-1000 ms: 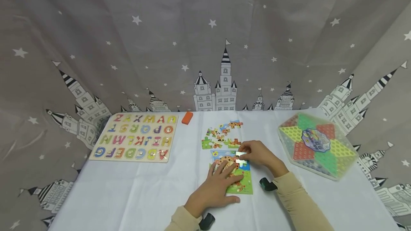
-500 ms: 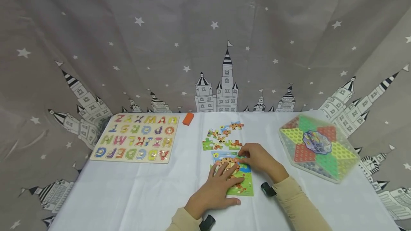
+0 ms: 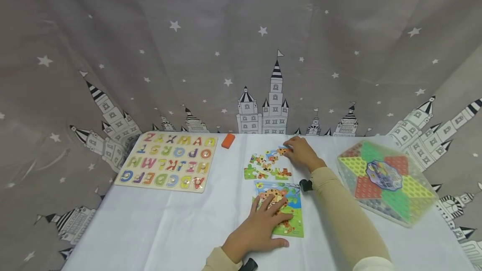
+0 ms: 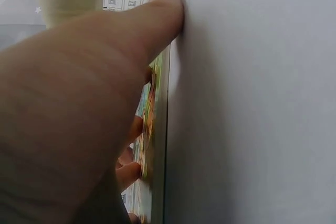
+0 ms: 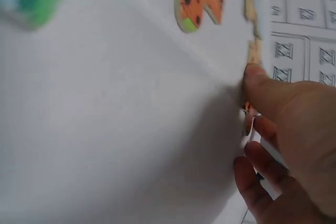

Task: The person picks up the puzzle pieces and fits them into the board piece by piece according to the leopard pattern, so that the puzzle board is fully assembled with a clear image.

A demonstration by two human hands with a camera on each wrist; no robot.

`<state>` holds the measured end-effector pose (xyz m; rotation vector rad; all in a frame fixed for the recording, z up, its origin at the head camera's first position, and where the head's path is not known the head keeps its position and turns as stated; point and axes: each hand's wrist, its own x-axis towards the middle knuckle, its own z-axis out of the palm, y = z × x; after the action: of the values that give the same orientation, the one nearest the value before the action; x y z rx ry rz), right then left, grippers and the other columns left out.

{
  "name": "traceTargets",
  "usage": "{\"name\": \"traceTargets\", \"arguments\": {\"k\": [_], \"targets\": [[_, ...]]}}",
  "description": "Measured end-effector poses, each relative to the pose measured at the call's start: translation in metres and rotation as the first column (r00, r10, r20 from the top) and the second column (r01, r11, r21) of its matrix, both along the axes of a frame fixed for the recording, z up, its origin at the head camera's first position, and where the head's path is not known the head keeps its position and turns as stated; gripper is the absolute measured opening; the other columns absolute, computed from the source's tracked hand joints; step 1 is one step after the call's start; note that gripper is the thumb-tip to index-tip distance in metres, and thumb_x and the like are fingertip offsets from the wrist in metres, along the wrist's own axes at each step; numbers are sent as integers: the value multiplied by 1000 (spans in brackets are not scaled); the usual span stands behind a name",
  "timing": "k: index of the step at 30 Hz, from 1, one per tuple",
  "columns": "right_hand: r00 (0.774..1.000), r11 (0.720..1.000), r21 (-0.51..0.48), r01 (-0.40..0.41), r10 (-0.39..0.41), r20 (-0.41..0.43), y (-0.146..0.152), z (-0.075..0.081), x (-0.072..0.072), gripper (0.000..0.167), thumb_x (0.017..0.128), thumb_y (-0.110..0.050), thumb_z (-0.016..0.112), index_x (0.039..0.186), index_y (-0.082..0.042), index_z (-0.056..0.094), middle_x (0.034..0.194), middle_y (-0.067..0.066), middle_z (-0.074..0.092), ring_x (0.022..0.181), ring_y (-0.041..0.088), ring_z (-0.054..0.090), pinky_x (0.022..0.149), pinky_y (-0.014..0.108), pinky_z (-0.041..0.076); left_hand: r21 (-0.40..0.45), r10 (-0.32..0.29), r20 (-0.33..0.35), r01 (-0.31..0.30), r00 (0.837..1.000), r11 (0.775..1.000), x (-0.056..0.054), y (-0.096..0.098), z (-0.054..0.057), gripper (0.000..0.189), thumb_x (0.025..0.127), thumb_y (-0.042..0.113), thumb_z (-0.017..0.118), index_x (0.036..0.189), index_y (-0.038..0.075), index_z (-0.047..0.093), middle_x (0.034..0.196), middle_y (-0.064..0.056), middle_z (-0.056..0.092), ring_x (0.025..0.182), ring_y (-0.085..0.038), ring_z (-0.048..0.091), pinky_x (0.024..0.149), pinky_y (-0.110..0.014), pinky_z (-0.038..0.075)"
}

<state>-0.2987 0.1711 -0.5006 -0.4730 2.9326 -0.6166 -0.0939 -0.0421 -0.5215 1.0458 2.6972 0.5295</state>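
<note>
Have shifted the right hand [image 3: 303, 156] from the upper right corner of the leopard jigsaw board [image 3: 295, 221] to the far end of the loose jigsaw pieces [image 3: 250, 173], with thumb and fingers now bent in narrowly round a spotted end piece [image 3: 281, 152]. Keep the left hand [image 3: 260, 229] spread wide and flat on the board, fingers fanned over the leopard picture, thumb past the near edge on the white tablecloth [image 3: 177, 225]. Find the board lying flat in front of the body, just on the near side of the loose jigsaw pieces. See, well off to the left, an alphabet puzzle board [image 3: 166, 172], an orange-red block [image 3: 228, 141] near its far right corner, and to the right a Chinese checkers set [image 3: 384, 175]. Face a grey curtain [image 3: 211, 20] printed with castles and stars
</note>
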Motion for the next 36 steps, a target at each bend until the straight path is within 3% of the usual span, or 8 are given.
{"name": "traceTargets", "arguments": {"k": [4,8,12,16,20,26,36], "targets": [[994,991,-96,94,-89,57,-2,0,-2,31,98,-24,69,122,-4,67,110,16,66,101,31,60,90,46,51,-10,-2,-7,2,1000,1000,1,0,0,65,91,65,62,150,42,48,171,6,24,158,-35,21,121,-71,18],[986,960,-232,158,-142,84,3,6,15,22,98,-27,69,112,-10,71,96,8,71,82,19,61,76,36,49,-8,4,19,-4,1000,1000,1,0,1,65,91,65,62,150,42,47,171,6,24,158,-35,20,120,-72,17],[992,956,-288,56,-20,127,4,16,46,17,96,-29,72,104,-14,74,90,2,73,76,13,63,71,32,50,-12,16,43,-15,999,1000,0,-1,4,65,91,64,64,150,42,47,171,6,24,158,-35,18,121,-72,15],[971,950,-302,-75,138,193,-2,20,75,10,93,-25,76,96,-16,74,83,-3,71,70,10,62,66,28,51,-22,17,18,-16,1000,1000,-1,-1,5,66,91,65,63,150,41,48,170,5,26,158,-36,18,121,-72,16],[959,957,-273,-100,166,231,-7,15,91,9,90,-22,79,91,-16,72,77,-6,69,66,7,59,64,24,48,-10,4,2,-4,1000,1000,0,0,3,66,91,66,61,150,41,48,170,4,27,157,-37,20,120,-72,17],[968,976,-210,-57,106,227,-12,6,96,10,88,-22,81,90,-16,73,77,-6,65,70,9,56,68,26,47,-2,-7,-14,7,1000,1000,0,1,-2,65,92,68,59,150,41,47,170,5,27,156,-35,23,121,-70,18],[976,978,-205,-46,87,198,-19,1,98,12,86,-20,83,85,-17,71,75,-7,63,69,9,54,66,25,45,6,2,15,-2,1000,1000,0,0,-3,65,91,67,60,150,42,47,170,6,25,157,-36,20,121,-70,18]]}}
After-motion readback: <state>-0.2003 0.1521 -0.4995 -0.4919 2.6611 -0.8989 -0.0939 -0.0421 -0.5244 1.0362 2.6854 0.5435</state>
